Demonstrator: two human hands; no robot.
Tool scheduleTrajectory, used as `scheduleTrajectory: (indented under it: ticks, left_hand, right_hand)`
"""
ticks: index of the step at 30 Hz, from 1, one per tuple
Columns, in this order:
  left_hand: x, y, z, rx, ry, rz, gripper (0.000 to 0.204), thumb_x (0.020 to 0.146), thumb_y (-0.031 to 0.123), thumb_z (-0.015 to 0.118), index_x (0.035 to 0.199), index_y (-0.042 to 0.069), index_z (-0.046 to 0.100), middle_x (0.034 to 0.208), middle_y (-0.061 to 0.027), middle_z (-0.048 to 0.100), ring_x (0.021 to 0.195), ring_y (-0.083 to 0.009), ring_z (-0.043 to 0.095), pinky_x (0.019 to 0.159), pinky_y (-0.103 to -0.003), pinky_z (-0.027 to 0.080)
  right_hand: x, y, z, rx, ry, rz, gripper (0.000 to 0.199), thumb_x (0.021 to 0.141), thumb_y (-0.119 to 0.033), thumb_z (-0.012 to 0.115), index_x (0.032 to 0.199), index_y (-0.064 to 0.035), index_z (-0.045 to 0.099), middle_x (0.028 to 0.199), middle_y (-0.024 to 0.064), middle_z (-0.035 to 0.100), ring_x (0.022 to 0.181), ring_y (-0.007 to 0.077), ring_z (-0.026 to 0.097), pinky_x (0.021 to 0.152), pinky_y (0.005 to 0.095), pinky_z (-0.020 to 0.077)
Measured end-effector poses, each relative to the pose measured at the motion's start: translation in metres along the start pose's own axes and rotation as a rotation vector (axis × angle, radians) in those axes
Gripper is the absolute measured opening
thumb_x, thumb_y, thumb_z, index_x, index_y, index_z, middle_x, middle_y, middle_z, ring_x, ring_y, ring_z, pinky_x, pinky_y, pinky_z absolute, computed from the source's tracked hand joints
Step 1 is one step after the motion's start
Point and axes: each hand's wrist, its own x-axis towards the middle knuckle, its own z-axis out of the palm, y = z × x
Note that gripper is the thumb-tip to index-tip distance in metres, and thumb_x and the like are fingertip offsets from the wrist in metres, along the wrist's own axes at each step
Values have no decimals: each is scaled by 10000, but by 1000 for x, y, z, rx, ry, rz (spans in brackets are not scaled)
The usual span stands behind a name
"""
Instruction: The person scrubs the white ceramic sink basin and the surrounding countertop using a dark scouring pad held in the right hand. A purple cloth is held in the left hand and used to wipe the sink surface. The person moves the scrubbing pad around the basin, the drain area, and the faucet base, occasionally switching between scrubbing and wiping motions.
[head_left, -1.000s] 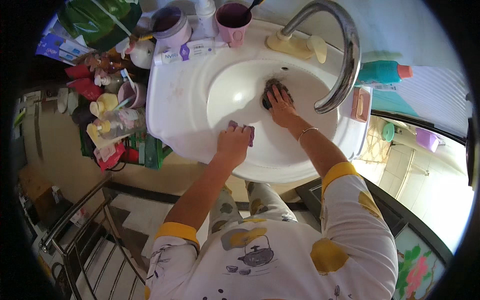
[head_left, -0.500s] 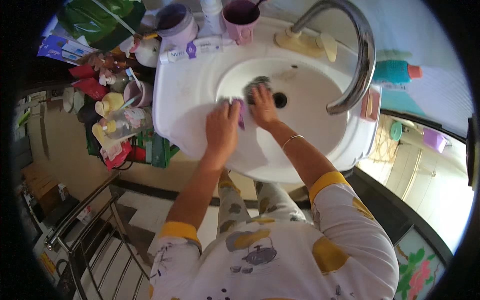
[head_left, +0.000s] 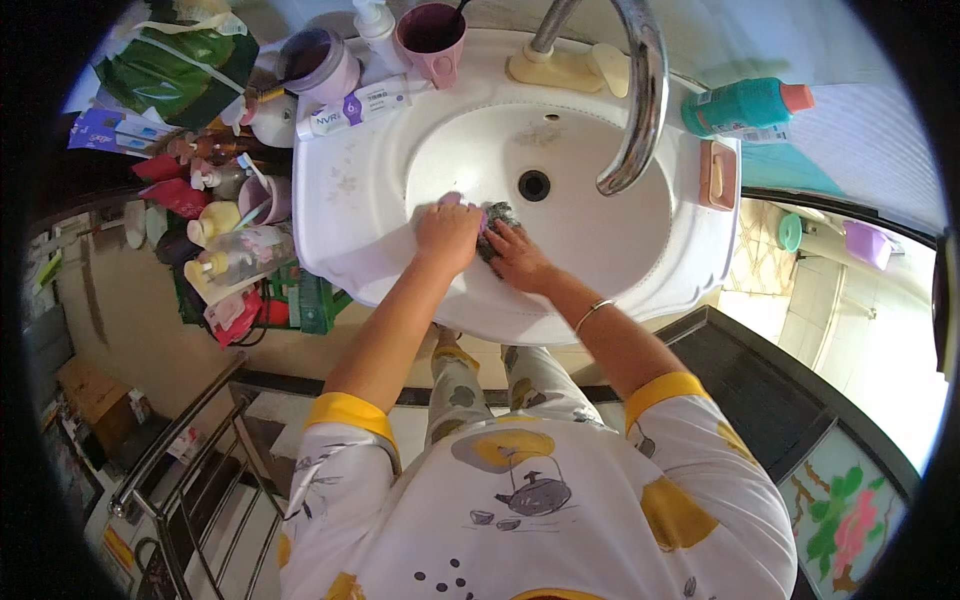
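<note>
Over the near left part of the white sink basin [head_left: 600,255], my left hand [head_left: 448,238] is closed around a purple cloth-like piece [head_left: 451,199]. Only bits of it show past the fingers, so its exact kind is unclear. Close beside it, my right hand [head_left: 522,262] presses a dark grey, mesh-like scouring pad [head_left: 499,216] against the basin's near slope, fingers laid over it. The pad touches or nearly touches the purple piece. Beyond both hands lies the dark drain hole [head_left: 534,185].
A curved chrome faucet [head_left: 645,110] arches over the basin's right side. Along the back left rim are a pink cup [head_left: 432,45], a toothpaste tube or box [head_left: 355,108] and a lidded jar [head_left: 318,65]. A teal bottle [head_left: 745,106] and soap dish [head_left: 717,175] sit at right.
My right hand has drawn the scouring pad from beside the drain toward me, onto the near slope. My left hand stays near, still gripping the purple piece. The whole view has shifted slightly.
</note>
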Motion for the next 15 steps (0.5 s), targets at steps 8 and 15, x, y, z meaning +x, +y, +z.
scheduleTrajectory:
  ticks: [8,15]
  left_hand:
    - [-25,2,9,-93,117,-7,270,784,48,570,1049,79,612,988,-79,654,1010,-272,595,834,-425,438]
    - [-50,1,4,-208,364,-105,410,781,33,603,1179,122,562,1111,-70,632,1080,-270,574,867,-437,423]
  right_hand:
    - [4,59,-19,-313,222,171,552,870,-141,482,1415,-79,421,1497,184,345,1402,330,296,1176,458,188]
    - [-43,99,-59,-586,-47,-72,545,884,-215,484,1421,-142,426,1522,99,341,1407,322,298,1175,463,195]
